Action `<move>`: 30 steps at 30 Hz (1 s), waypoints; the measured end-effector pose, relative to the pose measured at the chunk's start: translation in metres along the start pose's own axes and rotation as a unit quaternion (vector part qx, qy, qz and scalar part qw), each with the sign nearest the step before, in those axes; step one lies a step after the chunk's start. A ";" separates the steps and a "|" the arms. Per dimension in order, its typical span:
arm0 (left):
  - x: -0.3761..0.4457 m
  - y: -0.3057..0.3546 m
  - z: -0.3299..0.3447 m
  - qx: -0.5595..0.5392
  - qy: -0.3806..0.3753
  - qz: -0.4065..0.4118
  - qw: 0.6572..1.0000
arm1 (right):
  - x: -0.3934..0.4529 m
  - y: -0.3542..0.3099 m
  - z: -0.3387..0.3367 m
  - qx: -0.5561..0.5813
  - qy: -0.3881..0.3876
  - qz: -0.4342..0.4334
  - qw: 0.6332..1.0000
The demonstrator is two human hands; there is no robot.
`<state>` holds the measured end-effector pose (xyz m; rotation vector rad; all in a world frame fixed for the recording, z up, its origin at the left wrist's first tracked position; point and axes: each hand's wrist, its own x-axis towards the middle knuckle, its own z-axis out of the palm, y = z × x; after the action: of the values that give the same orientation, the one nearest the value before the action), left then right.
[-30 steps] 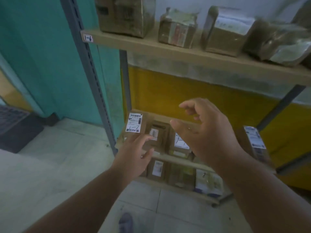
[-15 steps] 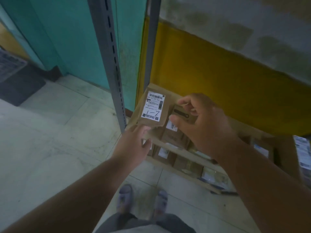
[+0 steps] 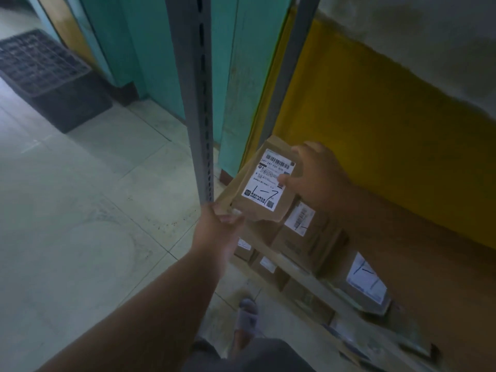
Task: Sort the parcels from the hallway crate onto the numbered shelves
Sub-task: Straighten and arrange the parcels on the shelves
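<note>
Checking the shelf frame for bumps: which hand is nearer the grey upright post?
Left. The left hand holds the parcel's lower corner right beside the grey upright post; the right hand grips the parcel's far side.

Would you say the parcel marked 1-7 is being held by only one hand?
No, the right hand grips the far right side of the parcel marked 1-7 while the left hand holds its near left corner.

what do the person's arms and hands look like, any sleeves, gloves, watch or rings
Both forearms are bare up to the frame edge, with no sleeves in view. The left hand and right hand wear no gloves, and no watch, bracelet or ring shows on either wrist or on the fingers that can be seen. No markings are visible. The light is dim, so fine detail cannot be told.
</note>
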<state>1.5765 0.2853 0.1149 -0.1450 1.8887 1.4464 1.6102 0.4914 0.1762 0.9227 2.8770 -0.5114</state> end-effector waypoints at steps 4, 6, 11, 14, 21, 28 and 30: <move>0.013 0.002 0.010 -0.062 0.023 -0.057 0.996 | 0.019 0.010 0.017 -0.023 -0.085 0.010 0.996; 0.018 0.003 0.013 -0.098 0.054 -0.077 0.991 | 0.016 0.011 0.025 -0.035 -0.080 0.013 0.996; 0.023 0.001 0.013 -0.132 0.092 -0.079 0.984 | 0.012 0.004 0.032 -0.052 -0.058 0.016 0.997; 0.024 0.001 0.013 -0.144 0.090 -0.077 0.982 | 0.013 0.003 0.032 -0.055 -0.058 0.019 0.997; 0.024 -0.002 0.011 -0.113 0.077 -0.061 0.989 | 0.010 0.003 0.032 -0.053 -0.060 0.028 0.996; 0.028 -0.006 0.003 -0.082 0.042 -0.037 0.995 | 0.006 -0.004 0.031 -0.066 -0.054 0.042 0.996; 0.027 -0.007 -0.002 -0.039 0.017 -0.023 0.999 | 0.005 -0.005 0.033 -0.060 -0.054 0.047 0.996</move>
<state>1.5594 0.2905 0.0933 -0.2499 1.8442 1.4960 1.6024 0.4793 0.1456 0.9733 2.7197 -0.3624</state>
